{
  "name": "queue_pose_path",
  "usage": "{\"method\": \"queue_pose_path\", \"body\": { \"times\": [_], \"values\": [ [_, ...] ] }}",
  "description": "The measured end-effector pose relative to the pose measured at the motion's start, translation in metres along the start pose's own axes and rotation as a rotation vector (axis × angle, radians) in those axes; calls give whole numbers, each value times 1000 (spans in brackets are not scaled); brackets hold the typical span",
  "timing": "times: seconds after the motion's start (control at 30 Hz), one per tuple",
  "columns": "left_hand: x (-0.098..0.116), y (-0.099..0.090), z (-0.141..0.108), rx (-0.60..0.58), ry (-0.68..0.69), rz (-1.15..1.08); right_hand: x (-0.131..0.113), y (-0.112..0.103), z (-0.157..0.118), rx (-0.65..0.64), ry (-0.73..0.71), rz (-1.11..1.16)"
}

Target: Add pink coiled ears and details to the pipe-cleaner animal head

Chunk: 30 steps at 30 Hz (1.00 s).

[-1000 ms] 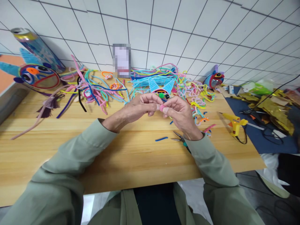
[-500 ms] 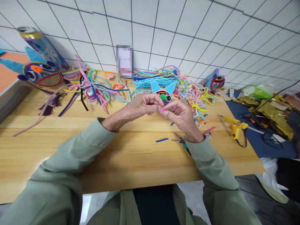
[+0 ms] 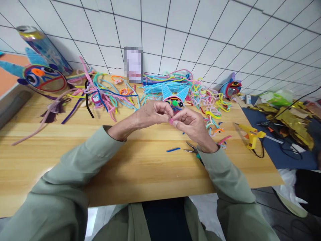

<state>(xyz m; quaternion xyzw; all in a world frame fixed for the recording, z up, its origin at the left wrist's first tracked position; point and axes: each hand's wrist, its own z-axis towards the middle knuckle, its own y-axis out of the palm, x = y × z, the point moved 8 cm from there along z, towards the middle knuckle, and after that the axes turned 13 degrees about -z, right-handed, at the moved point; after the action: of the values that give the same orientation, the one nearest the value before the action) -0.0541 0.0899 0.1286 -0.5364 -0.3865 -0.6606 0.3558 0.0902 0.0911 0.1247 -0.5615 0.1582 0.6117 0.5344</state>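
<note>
Between the fingertips of both hands is a small pink piece (image 3: 171,121), mostly covered by the fingers. My left hand (image 3: 155,114) pinches it from the left, and my right hand (image 3: 189,123) pinches it from the right. Just behind the hands stands a blue-eared figure (image 3: 175,97) with a green nose and a dark eye; its lower part is hidden. Nearer to me, a short blue stem (image 3: 173,149) lies on the wooden table (image 3: 140,167). Pliers (image 3: 192,149) with teal handles rest partly under my right wrist.
Colourful pipe cleaners (image 3: 107,93) are heaped along the wall. A yellow glue gun (image 3: 251,135) lies at the right. At the left are a finished-looking mask-like figure (image 3: 45,78) and a can (image 3: 45,47). A phone (image 3: 133,65) leans on the wall; another figure (image 3: 231,88) sits back right.
Both hands have shifted slightly left, their fingertips now closer together, and less of the pink piece shows between them. More of the blue-eared figure is visible behind them.
</note>
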Motion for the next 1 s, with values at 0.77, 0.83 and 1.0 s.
{"method": "queue_pose_path", "body": {
  "times": [0.77,0.83,1.0],
  "values": [
    [17,-1,-11,176,256,273,3,-3,-4,256,-34,-90],
    [17,-2,-12,186,240,295,4,-2,-4,248,-25,-98],
    [16,-5,-10,189,170,303,6,-1,-4,241,-3,-102]
  ]
}}
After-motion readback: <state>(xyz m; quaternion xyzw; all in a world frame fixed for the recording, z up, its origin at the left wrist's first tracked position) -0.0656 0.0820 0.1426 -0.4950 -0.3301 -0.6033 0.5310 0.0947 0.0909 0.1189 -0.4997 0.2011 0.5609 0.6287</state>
